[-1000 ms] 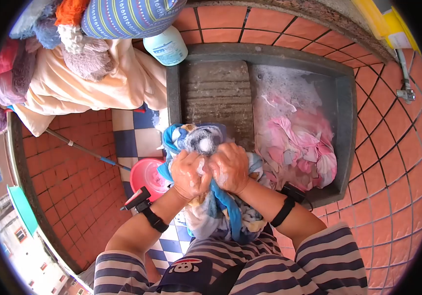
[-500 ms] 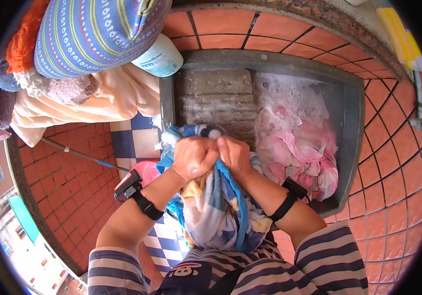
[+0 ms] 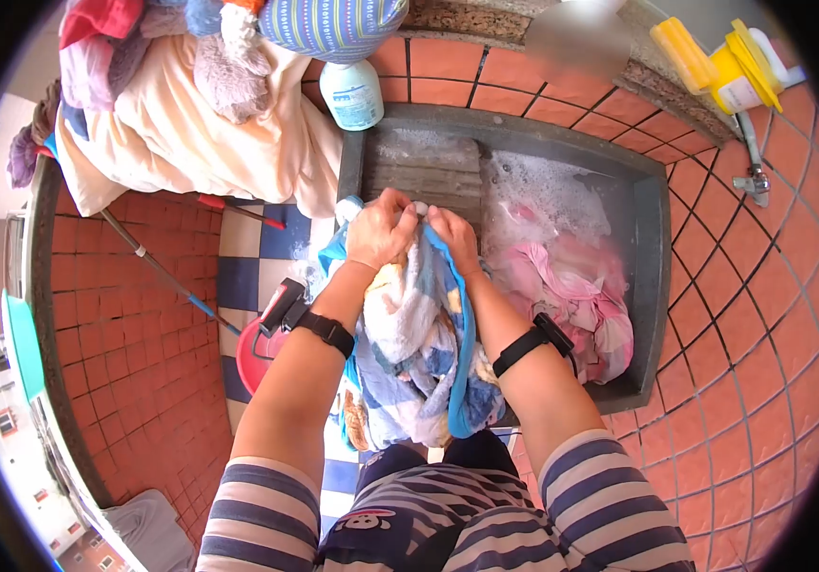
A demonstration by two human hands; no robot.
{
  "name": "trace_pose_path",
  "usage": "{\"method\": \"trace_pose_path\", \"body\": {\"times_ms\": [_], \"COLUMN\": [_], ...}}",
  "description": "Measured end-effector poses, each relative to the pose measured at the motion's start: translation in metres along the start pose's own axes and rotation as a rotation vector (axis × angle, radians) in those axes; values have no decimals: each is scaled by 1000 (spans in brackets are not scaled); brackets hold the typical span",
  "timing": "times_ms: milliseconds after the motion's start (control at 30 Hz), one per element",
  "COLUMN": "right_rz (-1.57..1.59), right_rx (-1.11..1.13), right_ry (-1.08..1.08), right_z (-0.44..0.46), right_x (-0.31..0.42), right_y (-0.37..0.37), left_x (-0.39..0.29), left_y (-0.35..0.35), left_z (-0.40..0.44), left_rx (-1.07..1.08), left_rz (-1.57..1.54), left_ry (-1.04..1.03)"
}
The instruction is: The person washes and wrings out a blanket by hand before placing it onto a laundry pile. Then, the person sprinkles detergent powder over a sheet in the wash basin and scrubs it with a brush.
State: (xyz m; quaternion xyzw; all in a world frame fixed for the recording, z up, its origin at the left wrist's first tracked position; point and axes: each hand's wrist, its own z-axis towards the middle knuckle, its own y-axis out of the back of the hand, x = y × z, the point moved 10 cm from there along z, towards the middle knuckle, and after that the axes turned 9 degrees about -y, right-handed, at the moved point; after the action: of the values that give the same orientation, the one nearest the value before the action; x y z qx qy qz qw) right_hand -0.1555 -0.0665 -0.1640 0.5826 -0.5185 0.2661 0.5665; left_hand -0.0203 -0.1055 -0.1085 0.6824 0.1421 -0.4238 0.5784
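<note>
My left hand [image 3: 381,231] and my right hand [image 3: 453,236] are side by side at the near edge of the stone wash sink [image 3: 653,286], both closed on a plush patterned blanket [image 3: 419,353] with bright blue edging. Its bulk hangs in wet-looking folds down in front of my body. Just beyond my hands is the ribbed washboard [image 3: 426,186] built into the sink. To its right, pink cloth [image 3: 572,286] lies in sudsy water [image 3: 543,191]. My fingertips are partly hidden in the folds.
A white-and-blue bottle [image 3: 353,100] stands at the sink's back left corner, near cream bedding [image 3: 181,133] and a patterned pillow [image 3: 333,24]. A red basin [image 3: 255,360] sits low on the left, by a pole [image 3: 166,275]. A tap [image 3: 755,181] and yellow container [image 3: 745,71] are at right.
My view has shifted, bringing more of the bedding, bottle and yellow container into sight. Both hands still grip the blanket, slightly farther forward over the sink edge, and my arms are straighter.
</note>
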Motion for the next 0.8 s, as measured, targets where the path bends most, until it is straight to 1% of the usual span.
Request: {"method": "trace_pose_path", "body": {"times_ms": [33, 67, 133, 167, 200, 267, 300, 333, 367, 400, 433, 467, 533, 567, 600, 633, 667, 700, 733, 767, 800], "right_rz": [-13, 54, 114, 93, 71, 53, -47, -150, -154, -365, -574, -576, -535, -377, -140, 28, 282, 350, 407, 503, 564], "right_rx": [45, 122, 29, 42, 58, 96, 114, 126, 124, 50, -25, -24, 35, 10, 34, 26, 120, 84, 50, 14, -25], "right_ry": [-34, -104, -120, -144, -164, -144, -114, -80, -67, -36, 0, 19, 120, 103, 99, 115, -175, -264, -268, -357, -341], "right_z": [-3, -7, -20, -34, -52, -99, -124, -146, -166, -186, -196, -194, -187, -178, -163, -143, -148, -150, -146, -148, -149], "right_x": [0, -3, 2, 1, 17, 48, 52, 60, 70, 84, 94, 95, 89, 84, 66, 31, 34, 36, 28, 21, 21], "right_y": [2, 2, 25, 40, 56, 66, 57, 45, 32, 20, 17, 17, 9, 22, 32, 42, 59, 84, 111, 136, 164], "left_x": [-9, -14, -11, -10, -7, 20, 36, 35, 40, 33, 29, 7, -26, -26, -23, -24, -29, -44, -58, -67, -68], "left_y": [23, 34, 72, 89, 104, 110, 104, 96, 78, 56, 30, 6, 4, 4, 4, 6, 10, 19, 27, 30, 30], "left_z": [-14, -25, -65, -94, -128, -197, -234, -263, -290, -308, -322, -328, -324, -326, -322, -315, -308, -296, -287, -279, -271], "left_rx": [-224, -319, -449, -449, -444, -385, -358, -329, -286, -247, -158, -30, -20, -36, -45, -56, -75, -107, -135, -134, -142], "left_rz": [35, 150, -49, 9, 57, 160, 133, 4, 16, -50, -61, 37, 235, 236, 320, 401, 394, 398, 401, 415, 410], "left_ry": [-82, -255, -152, -82, -15, 109, 213, 303, 299, 296, 304, 347, 357, 360, 353, 346, 347, 267, 192, 177, 180]}}
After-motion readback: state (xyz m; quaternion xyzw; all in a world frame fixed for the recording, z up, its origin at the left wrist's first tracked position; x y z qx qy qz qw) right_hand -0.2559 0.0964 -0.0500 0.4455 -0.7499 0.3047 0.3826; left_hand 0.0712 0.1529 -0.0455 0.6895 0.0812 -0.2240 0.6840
